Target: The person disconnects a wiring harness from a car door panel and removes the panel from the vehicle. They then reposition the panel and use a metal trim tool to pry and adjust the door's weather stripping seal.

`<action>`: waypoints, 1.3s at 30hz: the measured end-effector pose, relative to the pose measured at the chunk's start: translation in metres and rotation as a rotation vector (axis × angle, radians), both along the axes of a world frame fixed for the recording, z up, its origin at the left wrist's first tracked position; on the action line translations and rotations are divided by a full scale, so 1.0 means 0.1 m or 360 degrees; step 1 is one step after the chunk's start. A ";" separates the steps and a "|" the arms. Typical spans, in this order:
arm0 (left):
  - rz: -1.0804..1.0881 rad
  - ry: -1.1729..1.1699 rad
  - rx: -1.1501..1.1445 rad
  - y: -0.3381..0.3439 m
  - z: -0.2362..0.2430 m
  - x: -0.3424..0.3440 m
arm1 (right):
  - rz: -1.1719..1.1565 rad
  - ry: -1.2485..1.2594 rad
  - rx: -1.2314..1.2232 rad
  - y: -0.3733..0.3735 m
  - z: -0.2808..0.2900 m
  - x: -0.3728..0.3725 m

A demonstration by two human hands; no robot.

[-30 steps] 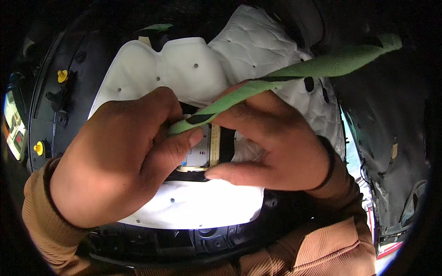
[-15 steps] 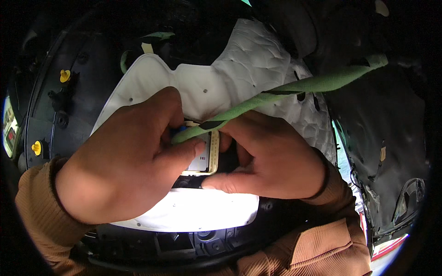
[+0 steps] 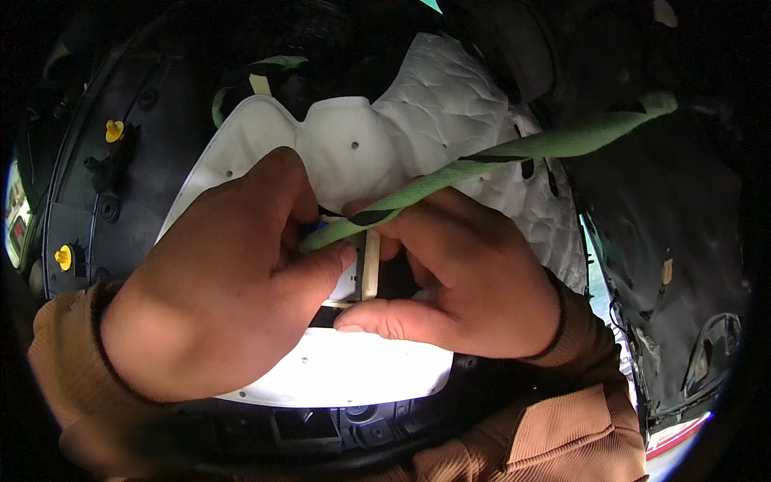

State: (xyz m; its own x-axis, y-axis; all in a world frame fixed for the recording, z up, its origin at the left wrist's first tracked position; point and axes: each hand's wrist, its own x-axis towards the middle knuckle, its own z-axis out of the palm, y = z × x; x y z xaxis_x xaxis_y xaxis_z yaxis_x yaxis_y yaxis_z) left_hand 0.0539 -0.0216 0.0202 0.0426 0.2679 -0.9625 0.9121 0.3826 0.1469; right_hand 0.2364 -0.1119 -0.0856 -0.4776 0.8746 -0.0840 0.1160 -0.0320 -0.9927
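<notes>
A green tape-wrapped wiring harness [image 3: 514, 153] runs from the upper right down to the middle, crossing in front of my right fingers. My left hand [image 3: 213, 277] is closed on the harness's lower end, thumb pressed along it. A bit of blue shows there, partly hidden by the fingers. Below it sits a small pale module with a cream-coloured edge [image 3: 370, 269], mostly covered by both hands. My right hand [image 3: 474, 277] is closed around that edge, with its thumb below and fingers above. Whether the harness end is joined to the module cannot be seen.
White padded insulation [image 3: 345, 136] surrounds the hands, quilted towards the right. On the left a black panel [image 3: 161, 120] carries yellow clips [image 3: 114, 130]. A black sheet [image 3: 683, 241] hangs at the right. Black moulded trim [image 3: 353, 426] lies along the near side.
The cream edge has tilted and now shows a narrower face. My right thumb has slid slightly left along its bottom. The left hand has hardly moved.
</notes>
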 end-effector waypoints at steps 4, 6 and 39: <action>-0.0076 -0.0062 0.0119 -0.05 -0.04 0.01 | 0.0172 -0.0143 -0.0197 -0.06 -0.02 0.07; 0.0019 -0.0066 0.0058 -0.03 -0.01 0.04 | 0.0218 -0.0167 -0.0343 -0.06 0.00 0.09; 0.0494 -0.1724 0.2181 -1.00 0.33 -1.31 | 0.0357 -0.0041 -0.0111 0.50 0.35 -0.20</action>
State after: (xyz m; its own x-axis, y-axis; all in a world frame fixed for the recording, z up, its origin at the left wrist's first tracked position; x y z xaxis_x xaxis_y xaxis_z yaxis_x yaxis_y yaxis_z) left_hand -0.0772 -0.1215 0.0532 0.2436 0.9008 0.3594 0.1236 -0.3964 0.9097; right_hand 0.2167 -0.0616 -0.0504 -0.6564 0.7383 -0.1554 0.1535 -0.0710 -0.9856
